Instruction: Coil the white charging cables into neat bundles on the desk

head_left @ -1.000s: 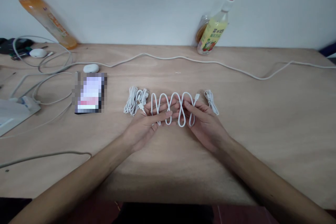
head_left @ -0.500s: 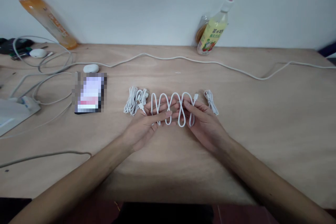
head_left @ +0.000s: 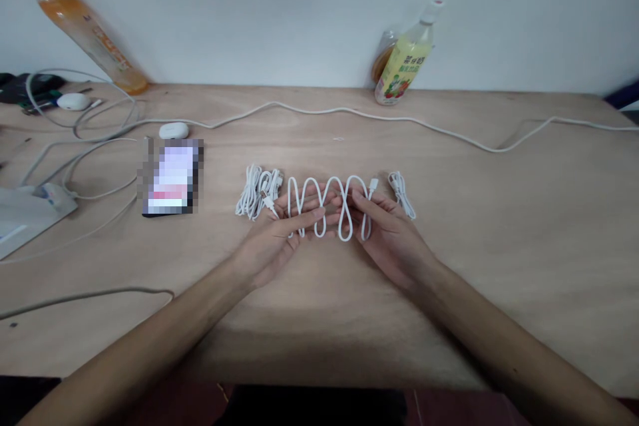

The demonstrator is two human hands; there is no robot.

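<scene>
A white USB cable [head_left: 344, 233] lies in wavy loops across the fingers of both hands, above the table. My left hand [head_left: 272, 233] is closed on its left loops, the thumb pressing over them; one plug sticks out near the base of the index finger. My right hand [head_left: 389, 233] pinches the right loops under its thumb, with the other plug [head_left: 373, 184] pointing up beside it. Behind my left hand rest bundled white cables [head_left: 252, 193]. Another folded white cable [head_left: 401, 194] lies just beyond my right hand.
A phone [head_left: 172, 176] and a white earbud case [head_left: 173, 130] lie at left, near tangled cords and a white device [head_left: 30, 216]. A long white cord [head_left: 339, 110] crosses the table's back. An orange drink bottle [head_left: 94, 43] and a yellow drink bottle [head_left: 405, 60] stand by the wall.
Hardly anything differs. The right thumb and the loops under it have shifted very slightly; both hands keep their hold on the cable.
</scene>
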